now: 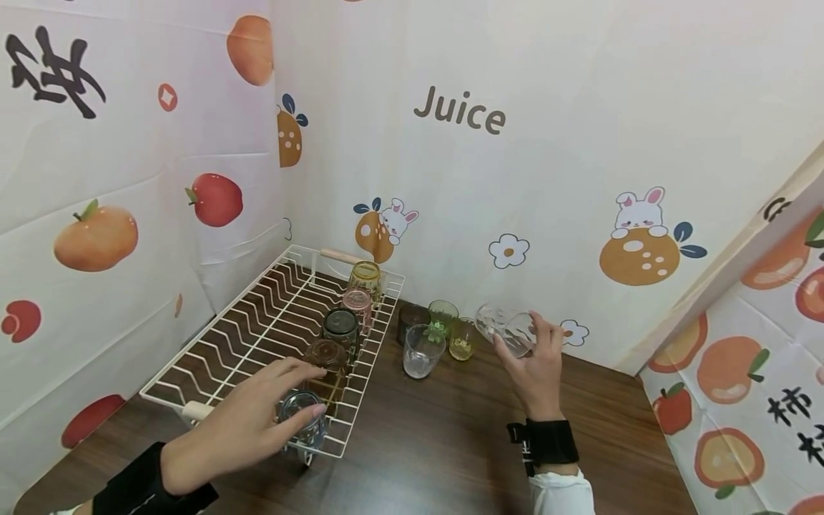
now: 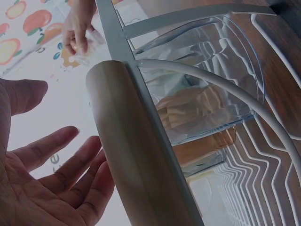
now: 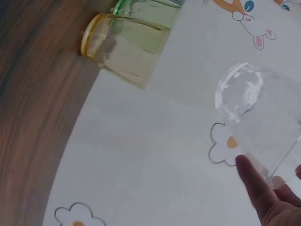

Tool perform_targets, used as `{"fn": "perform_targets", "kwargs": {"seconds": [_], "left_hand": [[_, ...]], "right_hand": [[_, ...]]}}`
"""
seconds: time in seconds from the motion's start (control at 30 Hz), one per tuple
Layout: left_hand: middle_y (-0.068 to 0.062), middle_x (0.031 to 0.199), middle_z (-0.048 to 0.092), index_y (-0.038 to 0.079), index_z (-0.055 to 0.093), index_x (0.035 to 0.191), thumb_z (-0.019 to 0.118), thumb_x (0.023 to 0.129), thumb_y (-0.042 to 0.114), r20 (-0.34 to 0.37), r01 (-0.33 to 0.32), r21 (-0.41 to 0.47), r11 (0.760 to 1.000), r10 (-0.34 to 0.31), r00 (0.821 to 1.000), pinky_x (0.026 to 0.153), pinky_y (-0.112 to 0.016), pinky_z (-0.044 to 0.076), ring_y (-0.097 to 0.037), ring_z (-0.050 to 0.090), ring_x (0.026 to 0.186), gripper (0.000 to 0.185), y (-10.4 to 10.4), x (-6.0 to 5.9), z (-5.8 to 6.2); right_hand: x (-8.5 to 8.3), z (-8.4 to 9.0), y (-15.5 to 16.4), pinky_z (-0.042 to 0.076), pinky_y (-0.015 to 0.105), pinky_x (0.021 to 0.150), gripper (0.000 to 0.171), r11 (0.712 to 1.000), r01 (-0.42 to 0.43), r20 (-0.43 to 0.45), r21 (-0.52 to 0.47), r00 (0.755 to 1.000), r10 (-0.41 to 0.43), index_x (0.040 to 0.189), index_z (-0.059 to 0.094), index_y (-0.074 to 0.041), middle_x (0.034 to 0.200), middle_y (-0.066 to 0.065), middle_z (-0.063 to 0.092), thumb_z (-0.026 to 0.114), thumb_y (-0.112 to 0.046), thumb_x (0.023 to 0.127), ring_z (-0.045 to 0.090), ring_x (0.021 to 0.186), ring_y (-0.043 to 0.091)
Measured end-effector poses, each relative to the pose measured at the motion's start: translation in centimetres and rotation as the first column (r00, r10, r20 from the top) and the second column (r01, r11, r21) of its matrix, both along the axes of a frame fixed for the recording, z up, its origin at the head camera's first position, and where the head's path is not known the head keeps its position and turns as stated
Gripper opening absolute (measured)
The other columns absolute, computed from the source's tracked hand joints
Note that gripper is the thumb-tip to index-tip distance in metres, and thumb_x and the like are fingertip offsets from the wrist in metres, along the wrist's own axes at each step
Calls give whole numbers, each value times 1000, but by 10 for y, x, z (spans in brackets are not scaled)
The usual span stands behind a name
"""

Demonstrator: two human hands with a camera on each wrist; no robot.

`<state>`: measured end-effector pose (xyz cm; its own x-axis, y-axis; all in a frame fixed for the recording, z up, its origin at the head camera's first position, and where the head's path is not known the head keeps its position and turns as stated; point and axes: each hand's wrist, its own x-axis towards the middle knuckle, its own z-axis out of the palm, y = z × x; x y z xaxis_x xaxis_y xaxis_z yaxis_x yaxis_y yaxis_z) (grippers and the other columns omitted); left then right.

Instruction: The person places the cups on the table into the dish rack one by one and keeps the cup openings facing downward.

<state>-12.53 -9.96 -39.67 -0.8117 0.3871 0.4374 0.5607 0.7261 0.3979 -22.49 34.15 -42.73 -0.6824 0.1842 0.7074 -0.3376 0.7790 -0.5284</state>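
My right hand (image 1: 537,366) grips a clear glass (image 1: 501,327) by its rim end, tilted on its side above the table. In the right wrist view its thick round base (image 3: 239,92) points away from the fingers. Over the near end of a white wire rack (image 1: 257,307) hovers my left hand (image 1: 247,415), fingers and thumb apart and holding nothing. Below it, a bluish glass (image 1: 302,413) stands upside down in the rack. Behind this, in a row, are an amber glass (image 1: 326,354), a dark grey glass (image 1: 340,325), a pink glass (image 1: 357,300) and a yellow glass (image 1: 365,275).
On the wooden table (image 1: 412,443), right of the rack, stand a clear glass (image 1: 422,354), a dark glass (image 1: 410,318), a green glass (image 1: 443,315) and a yellowish glass (image 1: 461,343). The rack has a wooden handle (image 2: 136,141). Printed cloths (image 1: 450,193) hang behind and at the sides.
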Motion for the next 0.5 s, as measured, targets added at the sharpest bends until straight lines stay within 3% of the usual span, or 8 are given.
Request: {"fn": "perform_targets", "kwargs": {"seconds": [0.1,0.2,0.3,0.37,0.5], "left_hand": [[12,125,70,26,72,134,77,98,41,6,6,11,1000,-6,1000,81,-31,59,0,62,95,39,1,1,0],[12,126,70,26,71,135,78,98,40,5,19,22,1000,-19,1000,80,-30,59,2,61,93,40,1,1,-1],[12,126,70,26,71,135,78,98,40,-11,25,24,999,-25,1000,83,-32,61,1,64,97,41,2,0,-2],[12,127,70,27,71,135,78,98,40,-18,23,21,1000,-23,1000,85,-34,62,-2,66,102,41,3,1,-2],[14,127,70,27,71,136,78,98,40,-21,26,15,1000,-25,999,87,-37,62,-5,68,107,41,5,1,-2]], "right_hand": [[2,4,-10,65,36,94,71,994,-67,4,-92,998,67,149,53,-7,126,24,49,87,-17,87,56,119,29],[4,5,-17,60,16,92,68,969,-136,5,-208,990,140,150,52,-8,128,21,49,84,-11,90,53,120,20],[4,5,-24,55,8,84,65,933,-181,-7,-310,982,188,150,50,-3,128,18,51,80,-6,93,54,117,17],[5,5,-29,54,8,80,60,892,-214,-13,-398,974,228,150,49,-1,127,15,52,76,-3,95,55,113,17],[4,8,-38,57,11,79,50,763,-292,-69,-577,948,310,148,46,4,124,6,53,64,0,101,58,106,13]]}}
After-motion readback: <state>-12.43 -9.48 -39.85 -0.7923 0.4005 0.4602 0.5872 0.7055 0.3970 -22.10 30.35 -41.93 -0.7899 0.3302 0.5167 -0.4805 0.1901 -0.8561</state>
